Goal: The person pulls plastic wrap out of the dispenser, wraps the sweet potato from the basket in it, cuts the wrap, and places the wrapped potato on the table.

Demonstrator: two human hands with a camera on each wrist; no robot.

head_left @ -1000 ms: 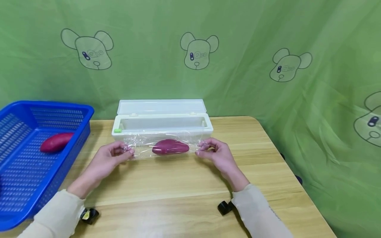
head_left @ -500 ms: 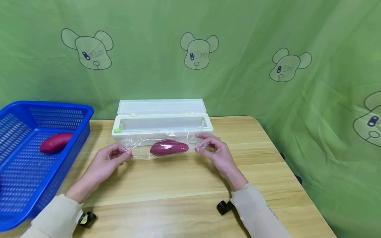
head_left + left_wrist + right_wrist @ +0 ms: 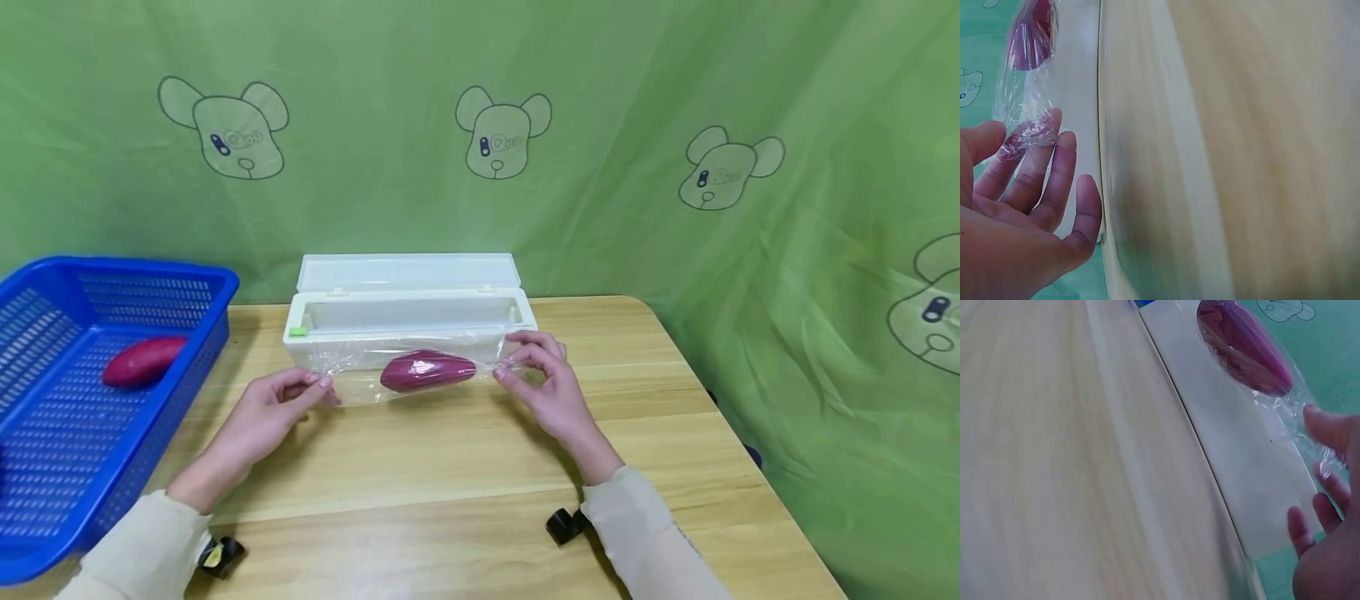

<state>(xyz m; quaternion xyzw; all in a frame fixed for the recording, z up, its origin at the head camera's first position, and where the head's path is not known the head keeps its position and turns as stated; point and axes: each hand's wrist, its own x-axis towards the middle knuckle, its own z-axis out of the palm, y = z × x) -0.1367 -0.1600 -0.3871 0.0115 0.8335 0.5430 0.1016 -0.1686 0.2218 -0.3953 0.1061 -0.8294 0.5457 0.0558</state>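
A purple-red vegetable that looks like a sweet potato (image 3: 427, 371) hangs wrapped in clear cling film (image 3: 358, 385), just in front of the white box. My left hand (image 3: 262, 417) pinches the left end of the film, which is bunched between thumb and fingers in the left wrist view. On the other side my right hand (image 3: 551, 396) pinches the twisted right end, close to the vegetable's tip, with its other fingers spread. Behind the film stands a white cling film dispenser box (image 3: 408, 315), its lid raised and a green slider (image 3: 297, 332) at its left.
A blue plastic basket (image 3: 217, 292) stands at the left with another red sweet-potato-like vegetable (image 3: 144, 361) in it. The wooden table (image 3: 405, 483) ends at a green curtain (image 3: 600, 208) behind and to the right.
The right fingers have spread and shifted on the film's end, drawing it narrower beside the vegetable. The vegetable moved slightly left and tilted a little. Both hands keep hold of the film.
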